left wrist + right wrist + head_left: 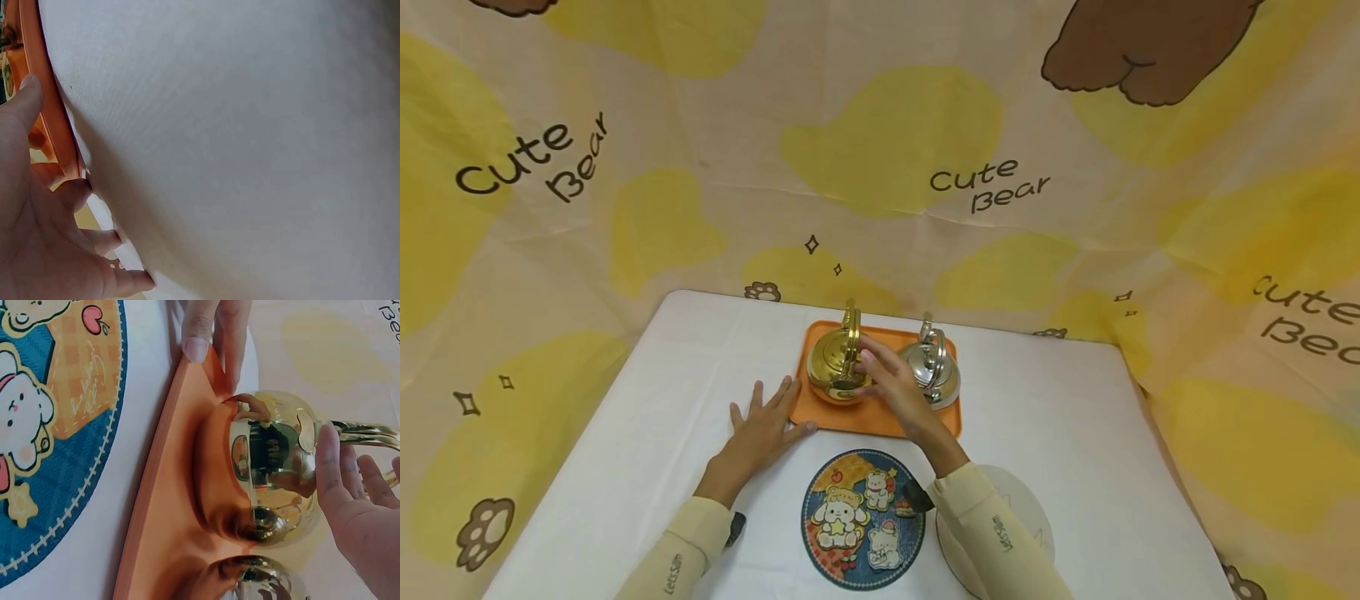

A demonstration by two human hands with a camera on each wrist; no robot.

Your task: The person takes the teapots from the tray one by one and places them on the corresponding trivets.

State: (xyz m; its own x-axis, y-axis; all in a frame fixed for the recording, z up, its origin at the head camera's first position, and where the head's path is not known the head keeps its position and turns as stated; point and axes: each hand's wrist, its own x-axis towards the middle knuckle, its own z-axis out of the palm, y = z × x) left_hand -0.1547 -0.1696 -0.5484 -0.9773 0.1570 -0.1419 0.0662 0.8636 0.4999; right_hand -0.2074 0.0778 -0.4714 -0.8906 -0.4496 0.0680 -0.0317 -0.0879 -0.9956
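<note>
On an orange tray [868, 423] stand a shiny gold teapot [829, 358] with an upright loop handle and a similar silver teapot [949, 385] to its right. My right hand [897, 383] is at the gold teapot's handle, fingers fairly straight. In the right wrist view those fingertips lie against or just beside the handle [369, 434]; contact is unclear. My left hand [762, 433] rests at the tray's front left corner with spread fingers. The left wrist view has its thumb over the tray's rim [47, 81] and the other fingertips on the white cloth.
In front of the tray lies a round mat [862, 521] with cartoon animals on blue and orange. A pale round disc [1022, 500] lies to its right, partly under the right sleeve. The white table [1045, 400] meets a printed cloth backdrop [880, 150] behind.
</note>
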